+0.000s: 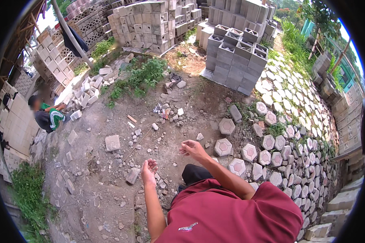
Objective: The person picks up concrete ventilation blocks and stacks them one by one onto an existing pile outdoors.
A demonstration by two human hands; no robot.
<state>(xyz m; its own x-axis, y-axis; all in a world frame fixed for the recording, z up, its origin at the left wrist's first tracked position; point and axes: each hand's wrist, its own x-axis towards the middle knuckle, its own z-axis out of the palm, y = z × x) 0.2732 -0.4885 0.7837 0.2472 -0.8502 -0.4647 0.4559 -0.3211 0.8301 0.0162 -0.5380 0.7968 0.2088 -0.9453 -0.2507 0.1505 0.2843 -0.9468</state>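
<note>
My left hand (149,168) is raised above the bare dirt, palm partly turned up. Its fingers are loosely bent and apart, and nothing shows in it. Below it on the ground lies a squarish broken block (132,175). My right hand (194,149) reaches across in front of my body, fingers pointing left and slightly curled. I see nothing held there either. Nearest to this hand on the right is a hexagonal paving block (223,147) with a pinkish centre, not touched. Another hexagonal paver (226,126) lies a little farther off.
Many hexagonal pavers (268,141) cover the ground on the right. Tall stacks of grey hollow blocks (235,60) and pale blocks (144,30) stand ahead. Rubble and a flat block (112,143) lie to the left. A person (48,115) sits far left beside broken blocks (87,95).
</note>
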